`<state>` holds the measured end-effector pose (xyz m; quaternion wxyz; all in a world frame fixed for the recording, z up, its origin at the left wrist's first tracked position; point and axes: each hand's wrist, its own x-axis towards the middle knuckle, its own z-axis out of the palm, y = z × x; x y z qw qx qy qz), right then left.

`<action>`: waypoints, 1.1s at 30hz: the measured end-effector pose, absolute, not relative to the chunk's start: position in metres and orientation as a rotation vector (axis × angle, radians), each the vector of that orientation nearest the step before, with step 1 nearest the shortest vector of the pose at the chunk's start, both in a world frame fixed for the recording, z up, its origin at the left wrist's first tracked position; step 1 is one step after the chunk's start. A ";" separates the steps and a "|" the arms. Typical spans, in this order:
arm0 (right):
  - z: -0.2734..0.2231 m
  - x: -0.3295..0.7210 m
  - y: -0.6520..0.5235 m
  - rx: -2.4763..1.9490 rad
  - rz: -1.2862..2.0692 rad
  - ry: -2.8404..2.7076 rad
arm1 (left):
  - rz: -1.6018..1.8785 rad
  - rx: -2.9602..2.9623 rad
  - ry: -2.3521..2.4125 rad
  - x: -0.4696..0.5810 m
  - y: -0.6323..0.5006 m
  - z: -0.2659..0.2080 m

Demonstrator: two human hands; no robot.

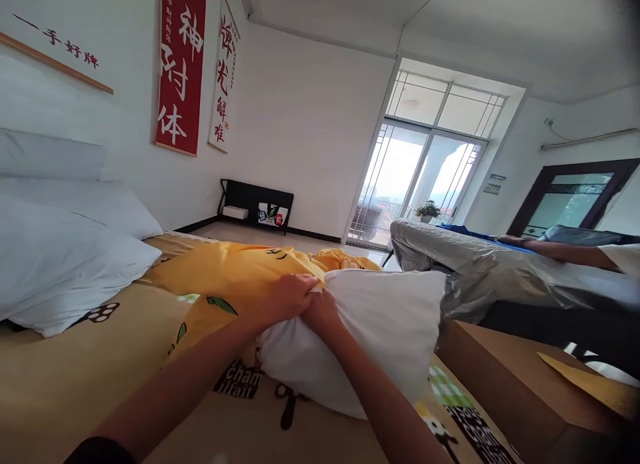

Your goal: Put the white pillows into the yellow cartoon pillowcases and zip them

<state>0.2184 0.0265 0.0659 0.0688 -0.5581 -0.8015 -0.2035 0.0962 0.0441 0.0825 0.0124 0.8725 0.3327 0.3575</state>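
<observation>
A yellow pillowcase (225, 271) with green leaf prints lies across the bed, bunched towards the middle. Against its right end rests a white pillow (390, 331). My left hand (295, 295) has its fingers closed on the pillowcase's edge, where it meets the pillow. Right beside it, almost touching, my right hand (321, 312) is closed at the pillow's near left corner; its fingertips are partly hidden, and the pillow's edge seems to be in its grasp. Both hands are above the tan printed bed sheet (190, 411).
White pillows (75, 244) are piled at the left. A cardboard box (505, 364) stands at the bed's right side. Beyond it is a plastic-covered table (450, 251), where another person's arm (560, 251) reaches in. A low black rack (257, 204) stands by the far wall.
</observation>
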 end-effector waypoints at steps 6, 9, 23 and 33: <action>0.048 0.264 0.019 -1.357 -0.619 -2.308 | 1.136 2.656 1.270 0.065 0.069 0.014; 0.082 0.288 0.019 -1.406 -0.623 -2.158 | 1.307 2.724 1.182 0.063 0.064 0.010; 0.059 0.236 0.016 -1.677 -0.524 -2.149 | 1.648 3.003 0.674 0.101 0.014 0.035; 0.079 0.300 0.008 -1.630 -0.430 -2.143 | 1.775 2.883 1.037 -0.027 0.012 0.037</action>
